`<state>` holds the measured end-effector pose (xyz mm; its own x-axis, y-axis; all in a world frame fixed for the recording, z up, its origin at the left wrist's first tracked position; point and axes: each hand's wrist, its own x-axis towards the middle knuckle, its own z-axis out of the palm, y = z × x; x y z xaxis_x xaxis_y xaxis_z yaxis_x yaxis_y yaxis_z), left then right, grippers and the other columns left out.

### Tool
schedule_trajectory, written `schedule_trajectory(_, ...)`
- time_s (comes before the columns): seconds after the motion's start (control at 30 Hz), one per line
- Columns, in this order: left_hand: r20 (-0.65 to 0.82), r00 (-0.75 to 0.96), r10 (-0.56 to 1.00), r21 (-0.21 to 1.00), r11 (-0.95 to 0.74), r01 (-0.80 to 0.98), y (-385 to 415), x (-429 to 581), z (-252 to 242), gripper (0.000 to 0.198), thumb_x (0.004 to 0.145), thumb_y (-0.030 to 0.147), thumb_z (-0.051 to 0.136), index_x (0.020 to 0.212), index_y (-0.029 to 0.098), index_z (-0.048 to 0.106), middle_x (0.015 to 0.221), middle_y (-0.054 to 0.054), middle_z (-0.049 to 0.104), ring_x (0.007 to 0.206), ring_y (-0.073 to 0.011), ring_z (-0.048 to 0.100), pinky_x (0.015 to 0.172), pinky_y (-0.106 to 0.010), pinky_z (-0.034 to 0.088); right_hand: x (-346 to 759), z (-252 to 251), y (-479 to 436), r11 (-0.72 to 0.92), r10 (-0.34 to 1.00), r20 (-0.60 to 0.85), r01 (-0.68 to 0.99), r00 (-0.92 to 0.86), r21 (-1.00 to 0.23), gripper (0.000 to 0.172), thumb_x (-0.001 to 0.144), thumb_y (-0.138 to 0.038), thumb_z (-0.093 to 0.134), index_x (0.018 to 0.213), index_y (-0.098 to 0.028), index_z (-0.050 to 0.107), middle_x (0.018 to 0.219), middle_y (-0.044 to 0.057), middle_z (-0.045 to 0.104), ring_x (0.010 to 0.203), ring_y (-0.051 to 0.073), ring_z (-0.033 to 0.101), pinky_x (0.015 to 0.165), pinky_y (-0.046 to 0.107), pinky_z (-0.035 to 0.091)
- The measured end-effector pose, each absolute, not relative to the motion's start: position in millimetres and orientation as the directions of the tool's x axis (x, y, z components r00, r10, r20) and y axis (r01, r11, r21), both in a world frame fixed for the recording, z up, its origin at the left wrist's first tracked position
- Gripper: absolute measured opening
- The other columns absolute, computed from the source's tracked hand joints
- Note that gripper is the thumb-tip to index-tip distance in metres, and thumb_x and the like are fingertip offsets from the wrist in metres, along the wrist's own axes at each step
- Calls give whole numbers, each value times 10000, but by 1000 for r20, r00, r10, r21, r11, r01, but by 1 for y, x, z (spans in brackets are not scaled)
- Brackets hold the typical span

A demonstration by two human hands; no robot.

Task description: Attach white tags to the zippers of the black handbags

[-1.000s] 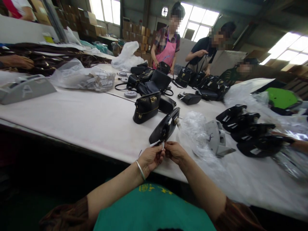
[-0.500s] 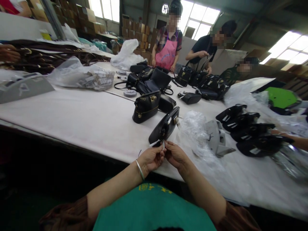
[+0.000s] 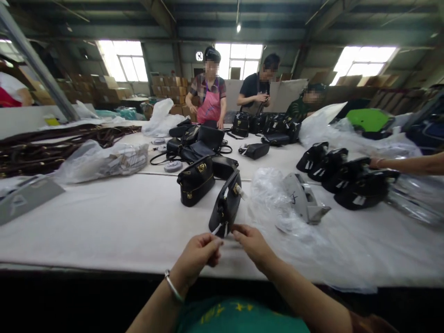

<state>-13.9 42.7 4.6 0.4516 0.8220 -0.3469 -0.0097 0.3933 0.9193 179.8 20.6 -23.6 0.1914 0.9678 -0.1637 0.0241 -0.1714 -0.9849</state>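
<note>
A black handbag (image 3: 227, 201) with gold metal fittings stands tilted on the table right in front of me. White tags (image 3: 226, 229) hang at its near lower end. My left hand (image 3: 199, 256) is closed in a pinch just short of that end, close to a thin white strip; what the fingers hold is too small to make out. On the other side, my right hand (image 3: 252, 243) has thumb and fingers drawn together at the bag's near corner, and whatever is between them is hidden. A second black bag (image 3: 197, 182) with a gold zip stands upright behind, to the left.
Crumpled clear plastic (image 3: 267, 189) and a grey holder (image 3: 305, 199) lie to the right. Several black bags (image 3: 362, 189) stand in a row beyond, where another person's arm (image 3: 409, 164) reaches in. More black bags (image 3: 203, 138) are piled farther back. Co-workers (image 3: 210, 99) stand across the table.
My view has levelled and lifted. My hands, which were together at the white tag, have moved apart, the left one to the left. The handbag stays in place on the table.
</note>
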Motion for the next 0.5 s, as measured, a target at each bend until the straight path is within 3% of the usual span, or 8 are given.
schedule_trajectory(0.07, -126, 225, 966, 992, 121, 36, 55, -17, 17, 281, 793, 418, 724, 865, 149, 687, 673, -23, 641, 594, -119, 595, 592, -230, 485, 182, -21, 3, -43, 980, -1, 201, 201, -979, 248, 794, -323, 657, 977, -182, 750, 970, 81, 745, 925, 243, 658, 871, 387, 477)
schedule_trajectory(0.13, 98, 85, 992, 984, -109, 140, 68, -10, 28, 376, 751, 398, 765, 1044, 175, 693, 911, -72, 699, 830, -178, 663, 752, -275, 521, 182, -16, -17, 38, 989, 80, 308, 125, -951, 188, 838, -282, 599, 915, -197, 749, 900, 69, 741, 868, 229, 666, 835, 365, 488)
schedule_trajectory(0.2, 228, 79, 970, 950, -239, 198, 77, 5, 35, 608, 655, 369, 839, 1208, 207, 647, 1162, -112, 669, 1077, -242, 635, 890, -321, 507, 181, -12, -35, 100, 992, 121, 359, 36, -928, 183, 857, -242, 563, 858, -201, 741, 823, 56, 725, 793, 205, 663, 771, 327, 492)
schedule_trajectory(0.27, 264, 93, 960, 936, -278, 218, 84, 25, 37, 752, 575, 357, 880, 1264, 214, 616, 1257, -126, 632, 1176, -281, 594, 958, -356, 484, 184, -11, -49, 151, 986, 164, 381, 3, -912, 185, 854, -210, 551, 841, -198, 735, 792, 50, 719, 765, 190, 664, 738, 300, 489)
schedule_trajectory(0.4, 233, 36, 972, 910, -231, 344, 94, 56, 31, 630, 617, 442, 833, 1161, 186, 646, 1094, -108, 697, 1038, -296, 656, 919, -401, 511, 207, -20, -60, 249, 952, 300, 428, 55, -869, 187, 841, -189, 545, 866, -195, 730, 772, 53, 726, 733, 182, 673, 701, 275, 499)
schedule_trajectory(0.5, 288, -83, 954, 851, -215, 480, 115, 61, 22, 497, 655, 492, 775, 1028, 184, 660, 909, -82, 719, 892, -304, 685, 823, -420, 545, 241, -31, -61, 346, 894, 441, 502, 81, -793, 184, 850, -208, 540, 878, -198, 722, 736, 59, 723, 670, 180, 670, 635, 257, 508)
